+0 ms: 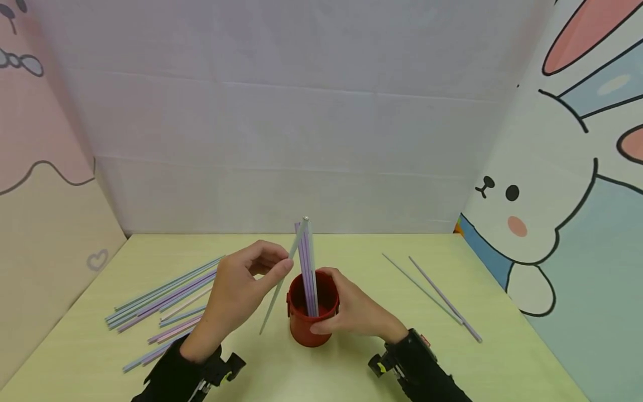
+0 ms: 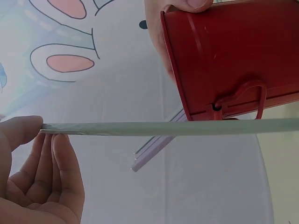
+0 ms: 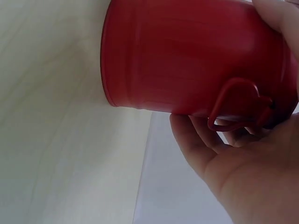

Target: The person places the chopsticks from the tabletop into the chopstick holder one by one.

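My left hand (image 1: 238,293) pinches a thin pale green stick (image 2: 196,128) between thumb and fingertips. In the head view the stick slants, its lower end left of a red pail (image 1: 308,334). Around the pail's right side curls my right hand (image 1: 354,310), thumb at the near rim and fingers at the far side. The pail stands upright on the table and holds several purple and pale sticks (image 1: 305,268), which rise well above its rim. A heart-shaped red handle (image 3: 233,105) shows on its side in the right wrist view.
On the left of the pale yellow table (image 1: 281,374) lies a spread of several blue, purple, green and pinkish sticks (image 1: 166,296). To the right lie a green stick (image 1: 422,288) and a purple stick (image 1: 444,298). A white cloth backdrop (image 1: 301,134) closes off the back.
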The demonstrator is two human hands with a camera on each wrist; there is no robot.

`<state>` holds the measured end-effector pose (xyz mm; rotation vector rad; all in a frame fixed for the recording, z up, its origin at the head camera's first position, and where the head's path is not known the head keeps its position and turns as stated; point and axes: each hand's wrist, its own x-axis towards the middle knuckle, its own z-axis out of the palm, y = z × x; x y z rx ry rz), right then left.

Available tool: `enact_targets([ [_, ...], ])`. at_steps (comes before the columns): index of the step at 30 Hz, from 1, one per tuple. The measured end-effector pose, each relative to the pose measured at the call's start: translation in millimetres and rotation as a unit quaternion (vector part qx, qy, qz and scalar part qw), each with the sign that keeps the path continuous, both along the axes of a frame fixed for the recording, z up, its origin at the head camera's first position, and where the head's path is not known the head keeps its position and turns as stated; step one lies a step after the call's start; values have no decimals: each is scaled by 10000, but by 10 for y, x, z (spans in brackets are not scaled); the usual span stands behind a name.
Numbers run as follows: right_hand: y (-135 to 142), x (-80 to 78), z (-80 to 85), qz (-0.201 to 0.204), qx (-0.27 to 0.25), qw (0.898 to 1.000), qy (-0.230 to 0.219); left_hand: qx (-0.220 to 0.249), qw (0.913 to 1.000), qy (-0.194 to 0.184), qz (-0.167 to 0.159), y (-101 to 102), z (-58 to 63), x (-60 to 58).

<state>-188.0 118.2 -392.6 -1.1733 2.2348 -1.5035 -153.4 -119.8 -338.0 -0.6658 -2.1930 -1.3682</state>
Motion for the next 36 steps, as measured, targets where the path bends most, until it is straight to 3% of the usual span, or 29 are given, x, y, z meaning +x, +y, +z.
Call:
enact_targets([
  [5, 37, -120, -188, 28, 50, 10000, 56, 208, 9997, 19, -83, 24, 38, 2],
  [8, 39, -122, -191, 88, 32, 9999, 41, 345, 9994, 40, -77, 42, 99, -9],
  [16, 50, -111, -181, 109, -16, 9999, 51, 757, 9964, -18, -377, 246, 500, -23],
  [19, 51, -113, -187, 110, 2, 9999, 59, 843, 9954, -54, -453, 354, 585, -25],
  [22, 53, -116, -195, 143, 5, 9999, 74, 698, 9969, -32, -364, 426, 477, -130],
  [28, 50, -115, -191, 210, 39, 9996, 169, 369, 9991, -188, -118, 457, 35, -392],
  [32, 37, -70, -122, 212, 64, 9996, 178, 190, 9991, -364, -68, 449, -163, -443],
  [36, 25, 14, 8, 184, 45, 9998, 69, 9, 9986, -521, -13, 458, -273, -447],
])
